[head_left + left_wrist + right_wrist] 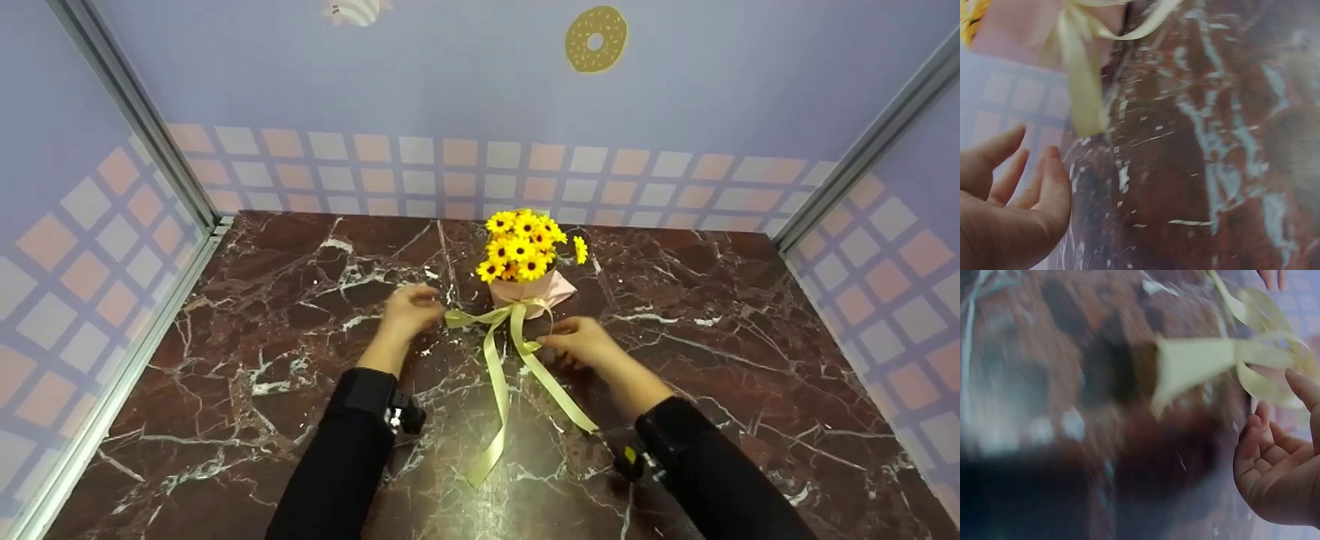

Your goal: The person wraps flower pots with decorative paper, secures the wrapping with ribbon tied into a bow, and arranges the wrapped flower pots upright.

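A bunch of yellow artificial flowers (520, 247) with dark centres stands in pink wrapping (517, 292). A pale yellow ribbon (495, 367) is tied round the front of the wrapping, its two long tails spread over the table toward me. To the left of the bouquet is my left hand (411, 309), thumb and fingers apart with nothing between them, just off the short ribbon end (1086, 107). At the other side, my right hand (581, 341) has its fingertips right at a ribbon loop (1266, 388). Its thumb and loosely bent fingers are spaced apart.
The marbled dark red table (712, 420) runs back to a lilac wall (450, 82) with pink and white checks. Metal-edged side panels (135, 112) enclose the space left and right. One flower (580, 250) sticks out to the right of the bunch.
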Tool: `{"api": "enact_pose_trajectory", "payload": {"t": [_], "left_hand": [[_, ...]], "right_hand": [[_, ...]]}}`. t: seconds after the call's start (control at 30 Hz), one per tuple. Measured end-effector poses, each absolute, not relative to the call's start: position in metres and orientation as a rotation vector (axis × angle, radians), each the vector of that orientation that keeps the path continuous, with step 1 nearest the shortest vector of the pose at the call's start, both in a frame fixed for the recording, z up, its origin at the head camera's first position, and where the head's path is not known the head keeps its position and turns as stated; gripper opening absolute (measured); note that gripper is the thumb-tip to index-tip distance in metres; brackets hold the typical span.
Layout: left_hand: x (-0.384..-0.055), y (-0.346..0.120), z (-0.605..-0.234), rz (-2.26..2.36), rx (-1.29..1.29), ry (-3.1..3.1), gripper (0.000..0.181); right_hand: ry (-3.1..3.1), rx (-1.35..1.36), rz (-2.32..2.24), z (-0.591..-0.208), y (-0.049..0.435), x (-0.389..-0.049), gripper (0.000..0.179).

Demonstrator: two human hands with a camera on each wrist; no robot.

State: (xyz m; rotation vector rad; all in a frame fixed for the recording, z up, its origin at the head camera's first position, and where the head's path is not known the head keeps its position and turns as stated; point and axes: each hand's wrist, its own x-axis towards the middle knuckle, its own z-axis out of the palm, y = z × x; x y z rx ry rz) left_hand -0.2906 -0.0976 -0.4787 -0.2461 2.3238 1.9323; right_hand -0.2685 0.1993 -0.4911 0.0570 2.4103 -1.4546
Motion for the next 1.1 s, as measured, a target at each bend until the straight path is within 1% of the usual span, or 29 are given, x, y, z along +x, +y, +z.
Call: {"api": "enact_pose_trajectory", "payload": {"t": [0.1,0.17,0.23,0.3,0.33,0.4,0.57,0.67,0.8,0.87,0.97,1.1], "left_hand": [[-0.292,-0.088,-0.487,1.449,-0.008,2.635,0.053],[-0.292,-0.083,-0.491,1.111,0.116,2.798,0.051],[-0.292,-0.079,-0.492,0.879,0.183,2.898,0.038],[-0.292,-0.078,-0.49,0.807,0.19,2.943,0.022],[-0.293,-0.079,-0.489,0.839,0.176,2.942,0.016],[-0.294,-0.08,-0.487,1.022,0.144,2.931,0.01],[-0.301,-0.086,-0.477,1.612,0.064,2.72,0.012],[-0.304,-0.09,-0.472,1.824,0.004,2.555,0.018],[-0.306,-0.095,-0.465,1.971,-0.062,2.393,0.021],[-0.307,-0.097,-0.463,2.021,-0.093,2.335,0.021],[-0.307,-0.099,-0.462,2.064,-0.141,2.309,0.02],[-0.307,-0.101,-0.463,2.071,-0.192,2.332,0.019]], "right_hand": [[2.514,0.041,-1.439,-0.496,0.193,-0.269,0.022],[2.548,0.077,-1.488,-0.496,0.194,-0.27,0.012],[2.548,0.127,-1.566,-0.494,0.199,-0.272,0.01],[2.49,0.183,-1.684,-0.49,0.206,-0.275,0.011],[2.435,0.209,-1.763,-0.487,0.21,-0.276,0.012],[2.315,0.244,-1.93,-0.48,0.218,-0.279,0.012],[1.909,0.251,-2.322,-0.462,0.235,-0.286,0.01],[1.794,0.177,-2.412,-0.454,0.239,-0.287,0.02],[1.991,0.104,-2.328,-0.452,0.241,-0.288,0.037],[2.19,0.095,-2.213,-0.454,0.243,-0.289,0.035],[2.468,0.075,-2.004,-0.457,0.246,-0.29,0.027],[2.624,0.039,-1.836,-0.464,0.25,-0.292,0.02]]}}
